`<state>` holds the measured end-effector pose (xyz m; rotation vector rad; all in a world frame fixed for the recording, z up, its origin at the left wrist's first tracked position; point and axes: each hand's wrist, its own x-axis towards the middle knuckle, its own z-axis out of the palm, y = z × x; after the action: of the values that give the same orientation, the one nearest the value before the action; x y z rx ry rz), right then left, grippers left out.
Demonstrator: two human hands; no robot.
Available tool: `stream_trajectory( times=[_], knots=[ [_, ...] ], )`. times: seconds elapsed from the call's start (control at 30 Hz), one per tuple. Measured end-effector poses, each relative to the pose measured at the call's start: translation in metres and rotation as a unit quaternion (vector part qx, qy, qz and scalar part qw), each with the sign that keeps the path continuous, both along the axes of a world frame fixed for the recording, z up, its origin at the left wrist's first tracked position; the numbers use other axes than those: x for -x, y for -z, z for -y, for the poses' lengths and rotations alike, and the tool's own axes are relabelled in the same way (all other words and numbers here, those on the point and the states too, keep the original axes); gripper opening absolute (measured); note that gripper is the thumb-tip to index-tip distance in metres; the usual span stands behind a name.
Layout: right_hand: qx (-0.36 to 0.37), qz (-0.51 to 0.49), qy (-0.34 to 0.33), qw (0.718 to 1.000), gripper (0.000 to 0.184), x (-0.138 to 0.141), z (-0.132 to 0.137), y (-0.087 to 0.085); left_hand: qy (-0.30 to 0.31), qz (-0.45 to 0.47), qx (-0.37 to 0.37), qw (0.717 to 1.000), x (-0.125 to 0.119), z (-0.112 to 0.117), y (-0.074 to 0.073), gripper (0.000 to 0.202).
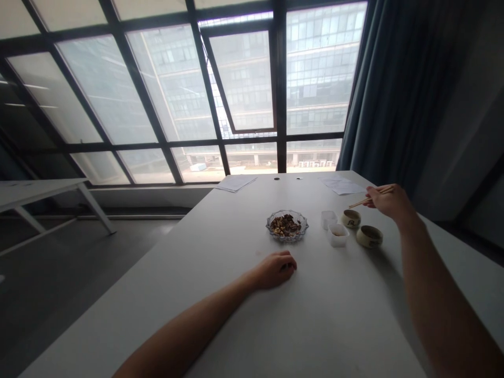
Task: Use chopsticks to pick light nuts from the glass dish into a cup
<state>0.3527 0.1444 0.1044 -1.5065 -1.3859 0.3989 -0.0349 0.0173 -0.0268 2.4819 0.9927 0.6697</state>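
My right hand (388, 202) is closed round a pair of chopsticks (360, 202), whose tips point left above a small ceramic cup (350, 219) with a dark mark on it. I cannot make out anything between the tips. A second, wider ceramic cup (369, 237) stands nearer to me. To their left are two small translucent plastic containers; the front container (337, 236) has a little something in it, and the rear container (328, 219) touches or nearly touches it. My left hand (275, 270) rests on the table with curled fingers, holding nothing visible, just below a scalloped glass bowl (287, 237) of mixed brown and yellowish pieces (286, 224).
Sheets of paper lie at the far edge of the white table (220, 252), one stack on the left (236, 182) and one on the right (342, 185). Two small round spots show between them. Behind are windows, a blue curtain (378, 94) and another table (43, 189).
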Motion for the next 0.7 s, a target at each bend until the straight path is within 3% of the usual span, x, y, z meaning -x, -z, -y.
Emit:
stream_trajectory(
  times=[0.17,0.37,0.5,0.7],
  knots=[
    [0.04,-0.012,0.007,0.999,0.024,-0.001,-0.001,0.003,-0.002,-0.004,0.001,1.0,-0.003,-0.001,0.0,0.018],
    [0.012,-0.041,-0.007,0.999,0.024,0.011,0.005,-0.004,-0.002,0.0,0.003,1.0,-0.003,-0.001,0.0,0.018],
    [-0.027,-0.127,-0.082,0.988,0.029,0.035,0.01,-0.009,-0.004,0.006,0.0,1.0,-0.002,-0.002,0.002,0.016],
    [-0.018,-0.162,-0.271,0.949,0.049,0.109,0.029,-0.001,0.001,0.002,0.003,1.0,-0.001,-0.001,-0.002,0.018]
  ],
)
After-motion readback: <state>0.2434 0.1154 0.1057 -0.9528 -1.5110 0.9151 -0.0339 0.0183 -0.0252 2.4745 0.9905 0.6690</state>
